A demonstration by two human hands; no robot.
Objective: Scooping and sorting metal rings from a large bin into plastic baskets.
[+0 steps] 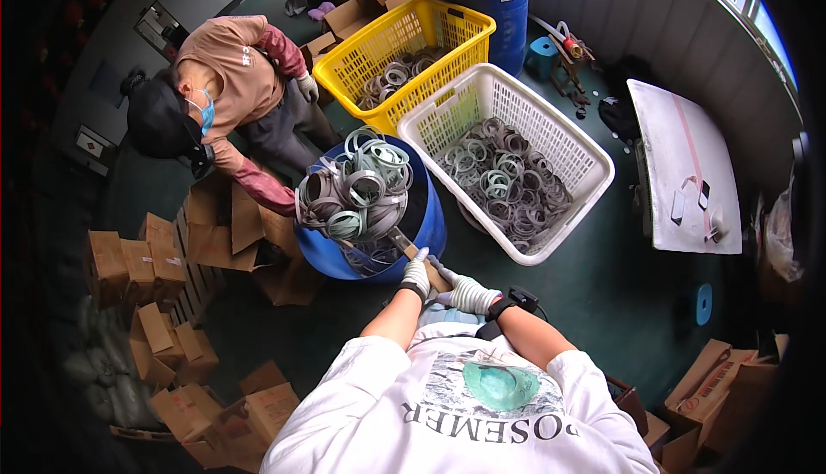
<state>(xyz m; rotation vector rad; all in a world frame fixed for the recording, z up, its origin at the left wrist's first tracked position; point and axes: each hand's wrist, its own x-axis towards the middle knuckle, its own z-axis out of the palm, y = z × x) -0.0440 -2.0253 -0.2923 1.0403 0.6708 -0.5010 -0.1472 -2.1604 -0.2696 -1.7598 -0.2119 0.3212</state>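
Note:
Both my gloved hands are closed around the wooden handle [436, 279] of a long tool with a metal shank. My left hand [416, 273] grips farther up, and my right hand [469, 292] holds nearer my body. A heap of grey and pale green rings [366, 183] sits at the tool's far end, over the blue barrel [434, 231]; the rings mostly hide the tool's head. More rings show low in the barrel. At the heap's left side is a co-worker's arm in a red sleeve [262, 187]; that hand is hidden.
A white basket [594, 164] of similar rings stands right of the barrel, with a yellow basket [477, 31] behind. Beyond is another blue barrel [490, 9]. Cardboard boxes [185, 345] crowd the left. A white-topped table [688, 156] stands right. The co-worker [237, 70] leans in from the left.

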